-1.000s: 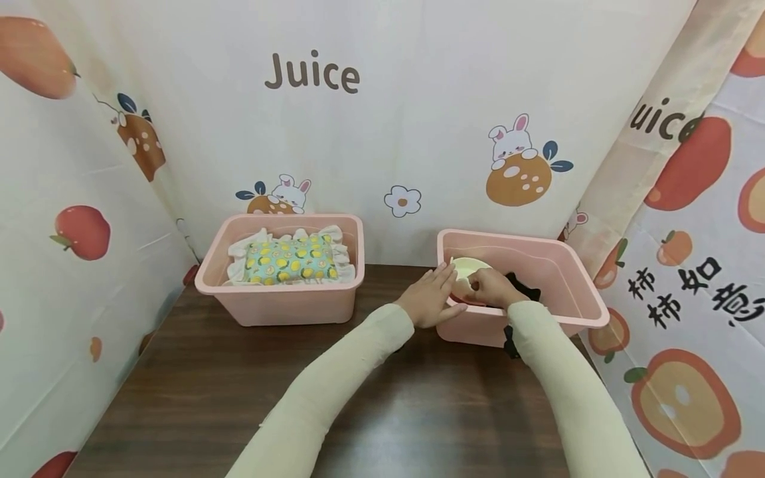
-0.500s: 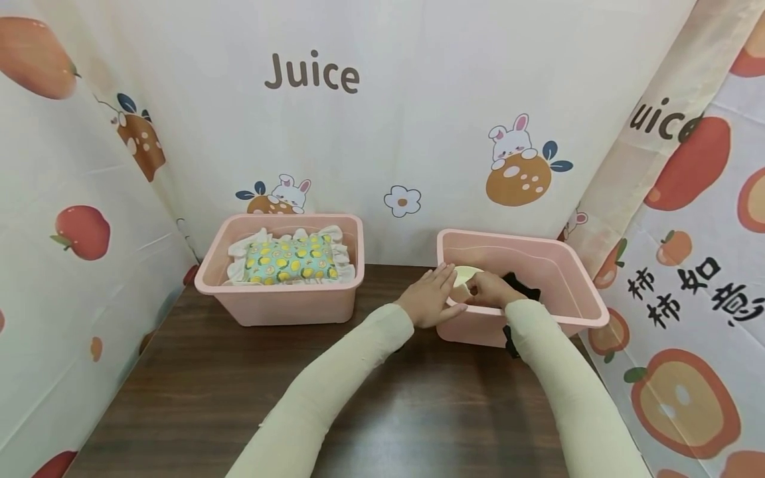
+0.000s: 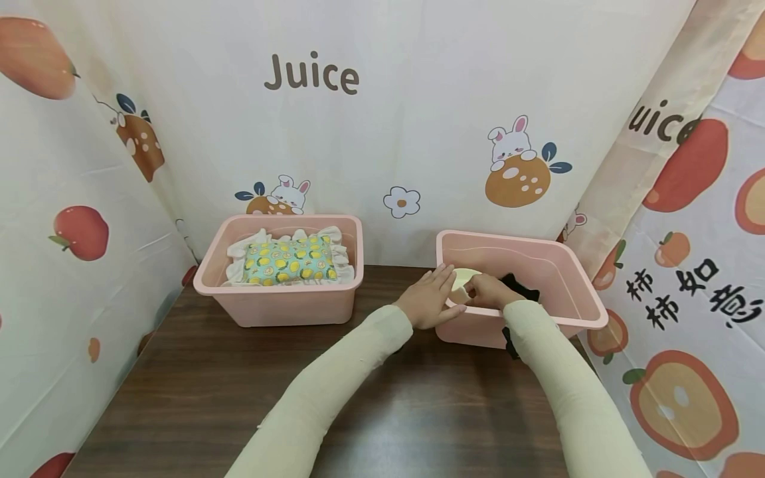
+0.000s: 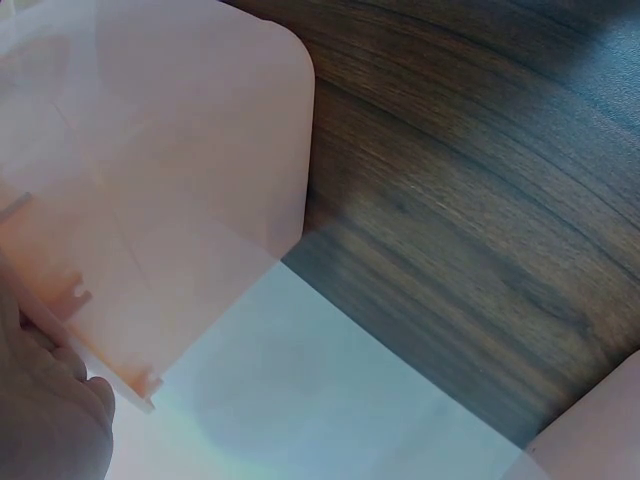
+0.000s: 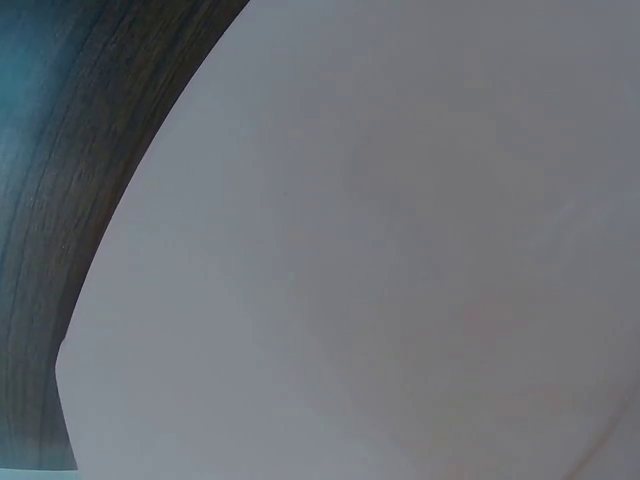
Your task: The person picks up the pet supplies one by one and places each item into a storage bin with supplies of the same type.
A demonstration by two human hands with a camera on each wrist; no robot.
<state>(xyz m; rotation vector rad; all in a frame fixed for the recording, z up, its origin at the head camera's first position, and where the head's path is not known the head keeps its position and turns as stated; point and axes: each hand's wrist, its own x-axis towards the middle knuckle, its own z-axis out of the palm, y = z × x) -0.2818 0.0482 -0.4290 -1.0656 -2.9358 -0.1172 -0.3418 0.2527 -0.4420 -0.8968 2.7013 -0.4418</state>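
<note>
My right hand reaches over the near wall into the right pink bin. Its fingers pinch a pale yellow, round dish-like thing near the bin's left end; a cream-coloured part shows beside the fingertips. Whether that part belongs to the dish I cannot tell. My left hand rests with straight fingers at the bin's left rim, its thumb spread along the outside. In the left wrist view this hand shows by the rim. The right wrist view has only the bin wall and some tabletop, no hand.
Black material lies in the right bin, and a black piece shows outside its front wall. A left pink bin holds a lemon-print pillow with white ruffles. Both stand on a dark wooden table against printed curtains.
The pale yellow dish-like thing has shifted a little, showing less of its round face and a cream-coloured part. My right fingers have moved slightly left. My left hand has stayed put.
</note>
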